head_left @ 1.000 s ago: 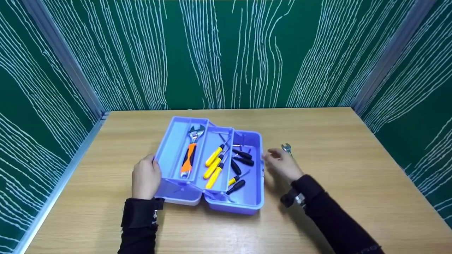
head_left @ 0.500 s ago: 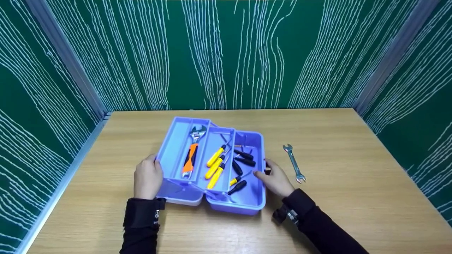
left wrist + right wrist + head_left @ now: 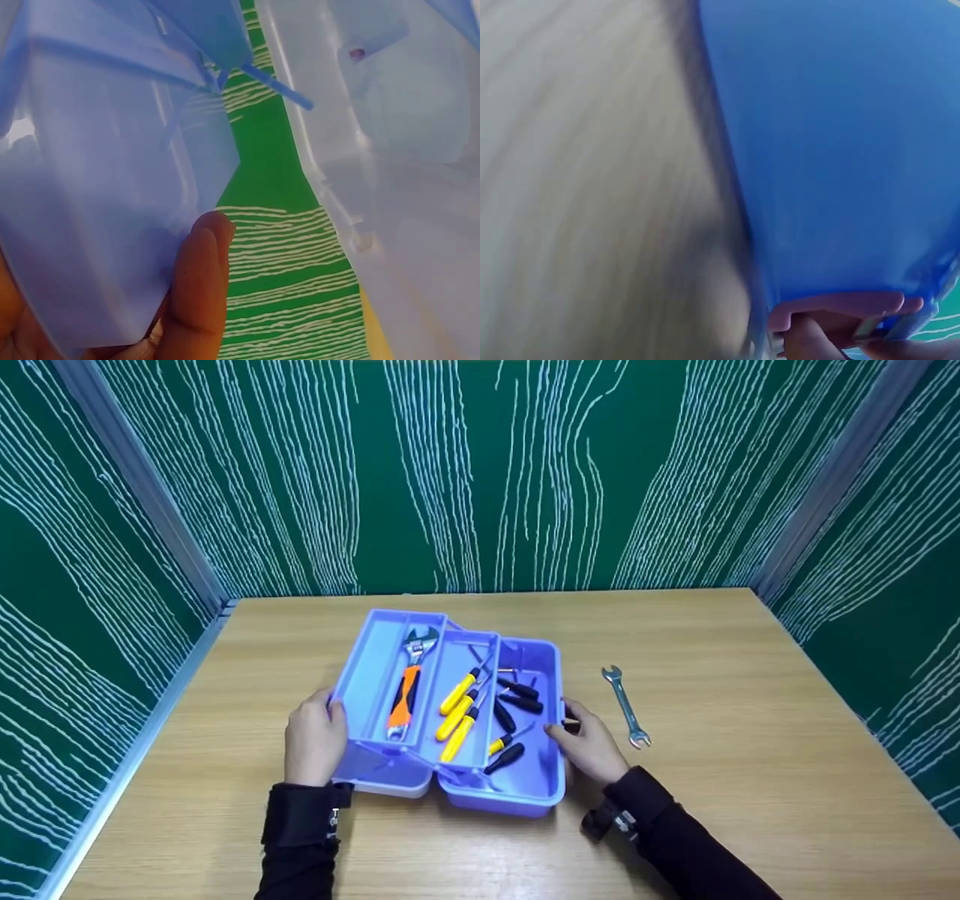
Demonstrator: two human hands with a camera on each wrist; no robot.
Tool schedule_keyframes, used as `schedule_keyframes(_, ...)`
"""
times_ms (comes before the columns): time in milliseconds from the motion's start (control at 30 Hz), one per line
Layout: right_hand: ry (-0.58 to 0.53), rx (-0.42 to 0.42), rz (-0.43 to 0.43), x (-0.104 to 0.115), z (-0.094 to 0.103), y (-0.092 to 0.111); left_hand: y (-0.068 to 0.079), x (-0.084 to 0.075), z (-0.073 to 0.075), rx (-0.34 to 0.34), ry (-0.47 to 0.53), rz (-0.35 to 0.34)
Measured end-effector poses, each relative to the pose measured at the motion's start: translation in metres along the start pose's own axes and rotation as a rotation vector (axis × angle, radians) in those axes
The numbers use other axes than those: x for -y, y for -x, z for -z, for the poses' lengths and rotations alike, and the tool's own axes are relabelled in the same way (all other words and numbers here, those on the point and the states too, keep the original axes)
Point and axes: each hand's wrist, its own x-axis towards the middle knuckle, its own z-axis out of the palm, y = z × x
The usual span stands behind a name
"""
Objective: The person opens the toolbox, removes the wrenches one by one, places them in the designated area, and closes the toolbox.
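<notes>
A purple toolbox stands unfolded on the table, its tiers spread leftward. My left hand grips the outer left edge of its upper tray; the thumb shows against the plastic in the left wrist view. On the right side, my right hand holds the box wall by the latch, thumb over the rim and fingers outside. An orange-and-black adjustable wrench lies in the upper tray. Yellow-handled screwdrivers lie in the middle tray. Several black-handled screwdrivers rest in the bottom compartment.
A double open-ended wrench lies on the wooden table to the right of the box. Green panels with white wavy lines enclose the back and both sides.
My right hand has left the open-ended wrench, which now lies fully visible on the table, and has moved onto the box's right wall. The left hand keeps its grip.
</notes>
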Motion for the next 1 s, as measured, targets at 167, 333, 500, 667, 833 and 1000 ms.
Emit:
schedule_keyframes(167, 0.001, 0.021, -0.017, 0.0, 0.001, -0.001, 0.001, -0.006, 0.005, 0.009, 0.006, -0.026)
schedule_keyframes(333, 0.008, 0.021, -0.028, -0.002, 0.003, -0.002, -0.003, -0.025, 0.009, 0.007, 0.005, -0.086)
schedule_keyframes(500, 0.02, 0.024, -0.032, -0.002, 0.003, -0.002, -0.01, -0.052, 0.015, 0.086, -0.045, -0.107)
schedule_keyframes(667, 0.009, 0.03, -0.025, -0.002, 0.002, -0.001, -0.02, -0.073, 0.015, 0.175, -0.125, -0.164)
schedule_keyframes(833, -0.001, 0.035, -0.013, -0.001, 0.003, -0.001, -0.034, -0.085, 0.012, 0.264, -0.205, -0.175)
schedule_keyframes(1000, 0.018, 0.041, -0.03, -0.002, 0.003, -0.001, -0.042, -0.093, 0.007, 0.375, -0.273, -0.159)
